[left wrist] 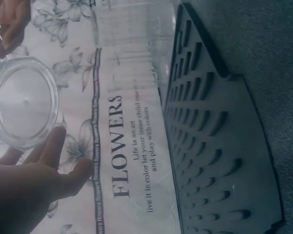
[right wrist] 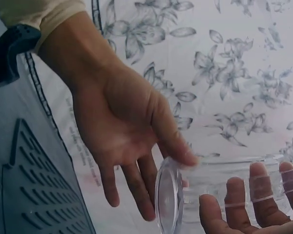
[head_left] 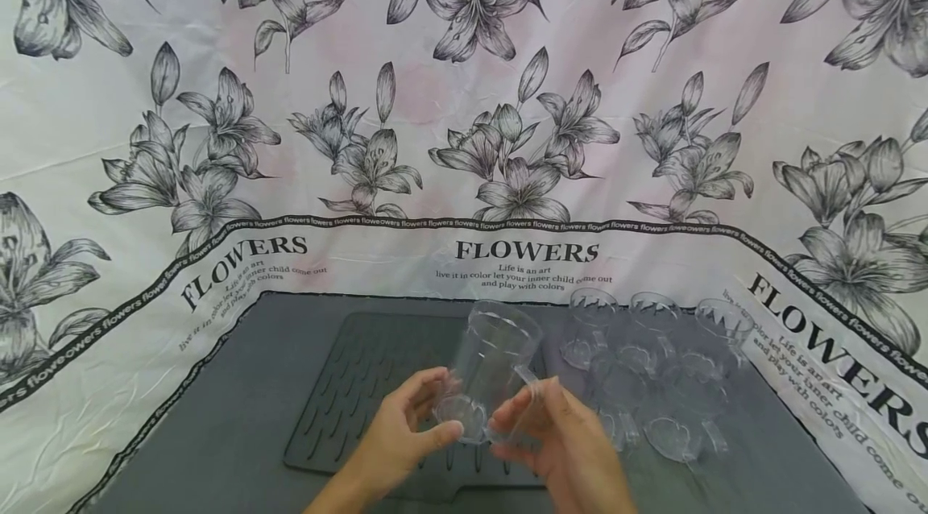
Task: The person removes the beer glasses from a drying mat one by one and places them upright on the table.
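Observation:
A clear plastic-looking mug [head_left: 500, 349] is raised over the dark ridged mat, tilted with its rim up and away from me. My right hand [head_left: 569, 437] holds it on the handle side, fingers curled by the handle. At the base, my left hand [head_left: 399, 425] touches the mug lightly. In the right wrist view the left hand's fingers [right wrist: 132, 183] are straight and spread, and its thumb meets the mug's side. The left wrist view faces the round base [left wrist: 27, 105], with the left thumb standing apart from it.
Several more clear mugs [head_left: 670, 369] stand grouped on the right of the grey tabletop [head_left: 210, 401]. The dark mat [head_left: 362, 401] has raised ridges and lies in the middle. A flower-printed cloth [head_left: 377, 256] hangs behind and along both sides.

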